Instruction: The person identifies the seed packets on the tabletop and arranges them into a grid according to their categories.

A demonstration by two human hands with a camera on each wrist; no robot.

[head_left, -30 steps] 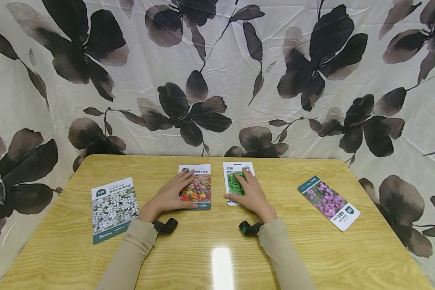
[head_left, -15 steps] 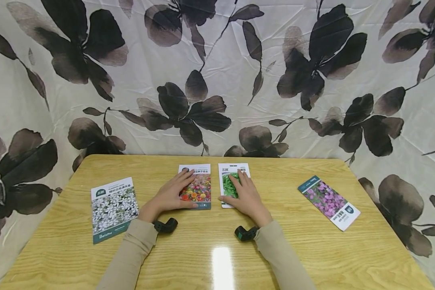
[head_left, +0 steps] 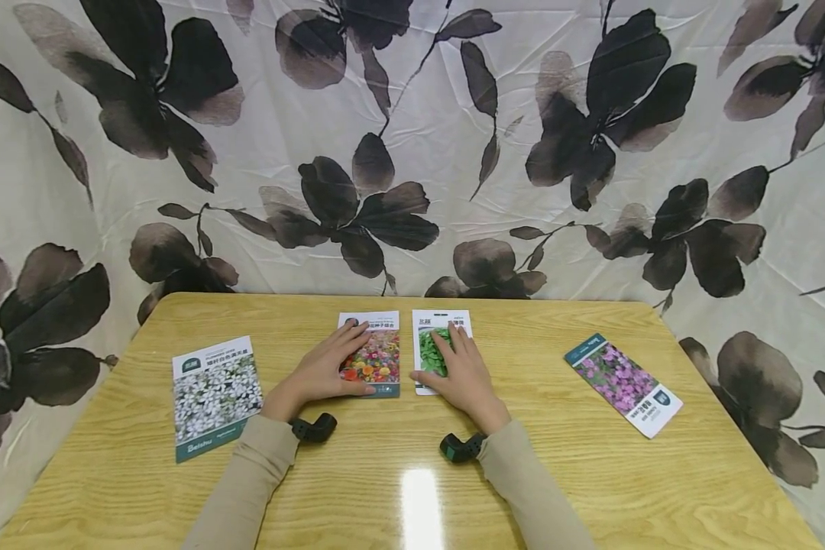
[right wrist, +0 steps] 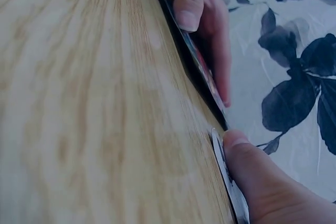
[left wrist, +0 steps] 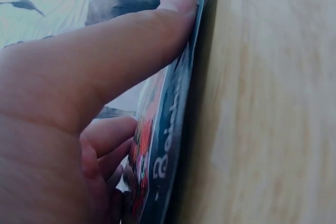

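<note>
My left hand lies with spread fingers on a seed packet with a mixed-flower picture, near the table's far side. In the left wrist view its thumb presses the teal bottom strip of that packet. To the right, my right hand rests on a white seed packet with green leaves, thumb at its lower left edge. The right wrist view shows this thumb on the packet's edge. The two packets lie upright side by side with a narrow gap; the hands cover part of each.
A larger white-flower seed packet lies tilted at the left of the wooden table. A pink-flower seed packet lies slanted at the right. A floral cloth hangs behind the table.
My right hand has slid the green-leaf packet left and slightly nearer, closer to the mixed-flower packet. The left hand and its packet have stayed in place.
</note>
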